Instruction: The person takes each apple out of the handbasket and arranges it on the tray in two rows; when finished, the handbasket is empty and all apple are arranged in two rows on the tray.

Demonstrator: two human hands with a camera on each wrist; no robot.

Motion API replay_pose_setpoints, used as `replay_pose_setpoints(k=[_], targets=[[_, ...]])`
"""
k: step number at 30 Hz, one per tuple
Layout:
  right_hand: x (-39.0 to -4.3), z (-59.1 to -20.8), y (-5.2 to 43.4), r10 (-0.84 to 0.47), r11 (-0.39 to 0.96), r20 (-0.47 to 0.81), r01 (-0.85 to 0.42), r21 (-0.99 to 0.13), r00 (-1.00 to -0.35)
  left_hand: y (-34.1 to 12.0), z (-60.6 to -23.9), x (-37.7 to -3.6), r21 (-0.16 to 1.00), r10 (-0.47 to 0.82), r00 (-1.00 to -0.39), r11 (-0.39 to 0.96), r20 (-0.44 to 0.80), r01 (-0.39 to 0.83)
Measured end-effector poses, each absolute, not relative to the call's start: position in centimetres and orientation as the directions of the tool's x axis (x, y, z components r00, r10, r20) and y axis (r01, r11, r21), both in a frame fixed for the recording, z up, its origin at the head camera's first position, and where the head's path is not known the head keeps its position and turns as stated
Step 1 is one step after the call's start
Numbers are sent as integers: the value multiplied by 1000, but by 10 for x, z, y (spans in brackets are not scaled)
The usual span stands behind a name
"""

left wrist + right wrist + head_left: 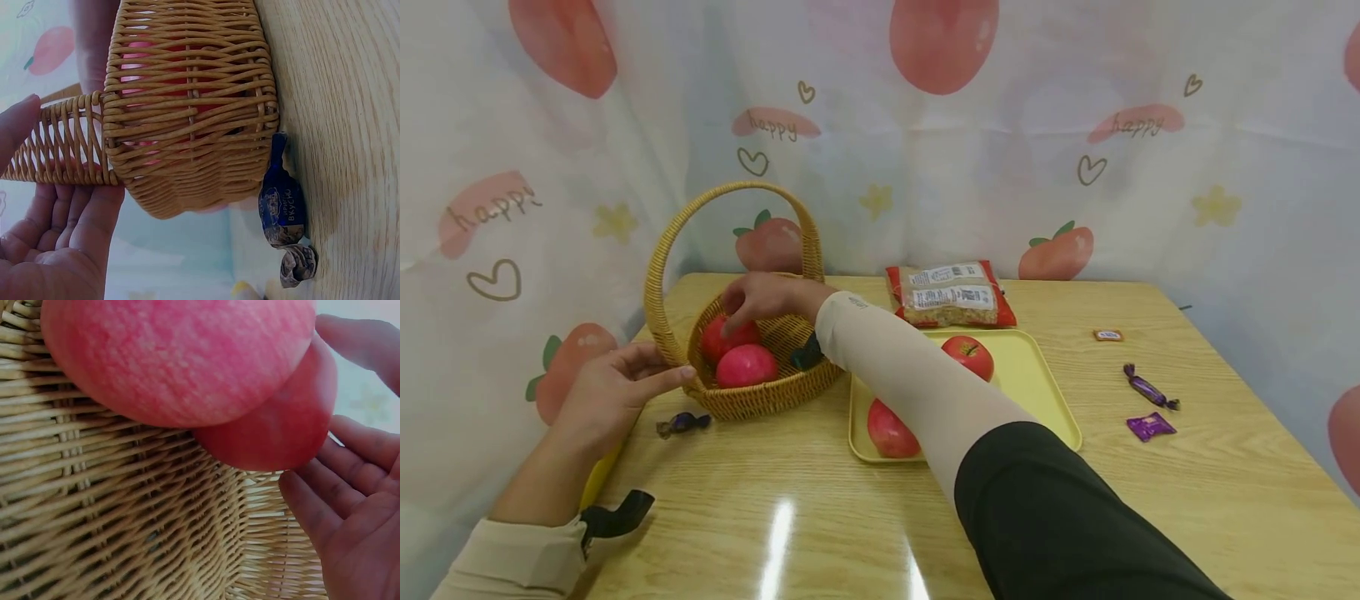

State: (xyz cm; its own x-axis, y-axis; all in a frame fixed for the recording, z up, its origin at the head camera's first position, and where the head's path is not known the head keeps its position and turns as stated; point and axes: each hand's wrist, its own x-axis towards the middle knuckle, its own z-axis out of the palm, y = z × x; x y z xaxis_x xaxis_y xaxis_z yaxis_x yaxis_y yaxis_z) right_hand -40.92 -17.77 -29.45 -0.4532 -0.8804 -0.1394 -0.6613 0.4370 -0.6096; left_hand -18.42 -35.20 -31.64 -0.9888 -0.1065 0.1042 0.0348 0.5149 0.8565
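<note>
At the left of the table stands a wicker basket (767,402) with a tall arched handle. My left hand (613,387) holds the foot of this handle, thumb on one side and fingers on the other in the left wrist view. Reaching over the rim, my right hand (769,297) has its fingers and thumb around a red apple (284,428) at the back left of the basket. A pinker apple (747,366) lies in front of it, large in the right wrist view.
A yellow tray (1052,417) holds a red apple (967,357) and another reddish fruit (891,431), partly behind my right sleeve. Behind it lies a red-edged food packet (951,293). A wrapped candy (282,206) is beside the basket; several small sweets, including a purple one (1150,427), lie rightward.
</note>
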Motion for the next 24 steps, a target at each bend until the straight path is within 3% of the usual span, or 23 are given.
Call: replay_pose_setpoints(k=[15,24], targets=[[-404,-300,-185,-901,426,-216,-682,-594,-375,-352,-318,-183,863,-109,-989,505,96,28],[-405,-300,-188,-884,466,-276,-660,-589,-377,-351,-316,-184,855,-105,-990,518,94,26]])
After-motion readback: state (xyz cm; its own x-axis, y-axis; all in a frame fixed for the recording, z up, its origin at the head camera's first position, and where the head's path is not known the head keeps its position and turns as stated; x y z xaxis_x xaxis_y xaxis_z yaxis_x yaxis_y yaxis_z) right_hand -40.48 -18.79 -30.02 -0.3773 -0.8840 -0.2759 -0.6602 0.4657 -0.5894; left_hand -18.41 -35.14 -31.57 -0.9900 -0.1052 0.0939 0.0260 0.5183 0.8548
